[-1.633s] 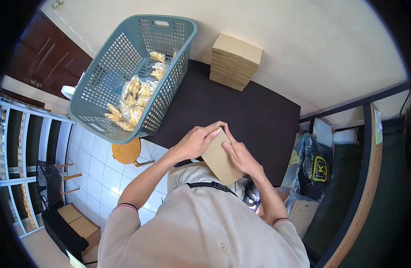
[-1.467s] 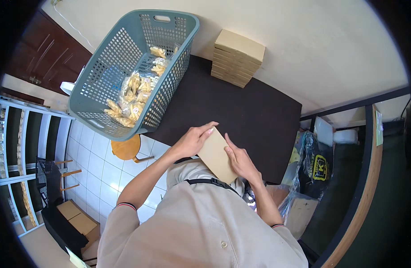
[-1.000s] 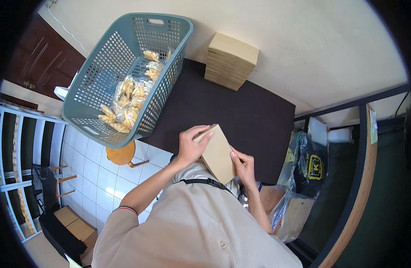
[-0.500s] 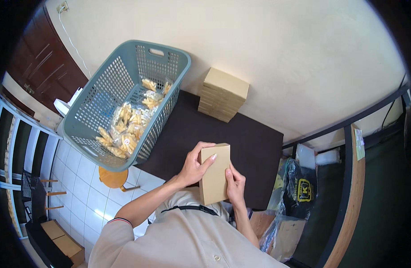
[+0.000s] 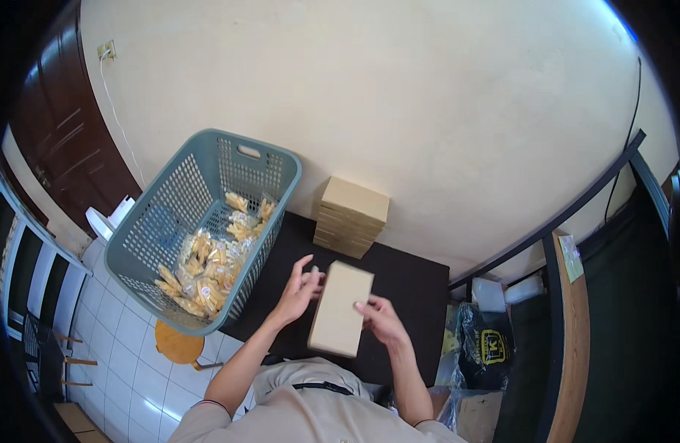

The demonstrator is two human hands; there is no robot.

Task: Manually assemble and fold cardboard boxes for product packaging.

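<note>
A brown cardboard box (image 5: pixel 342 310), long and flat, is held over the dark table (image 5: pixel 411 314) in front of me. My right hand (image 5: pixel 383 319) grips its right side, thumb on the upper face. Off the left edge of the box is my left hand (image 5: pixel 299 292), fingers apart and nothing in them. Behind the box, a stack of similar cardboard boxes (image 5: pixel 351 218) stands against the wall.
A large grey-green laundry basket (image 5: pixel 277 159), at left, contains several clear bags of yellowish finger-shaped pieces (image 5: pixel 207 269). An orange stool (image 5: pixel 179 342) is below it. Plastic-wrapped items and a black bag (image 5: pixel 484 343) lie right of the table, beside a wooden-edged frame (image 5: pixel 572 347).
My left hand has let go of the box and moved to its left. The right hand has shifted onto the box's face. The whole view has tilted upward.
</note>
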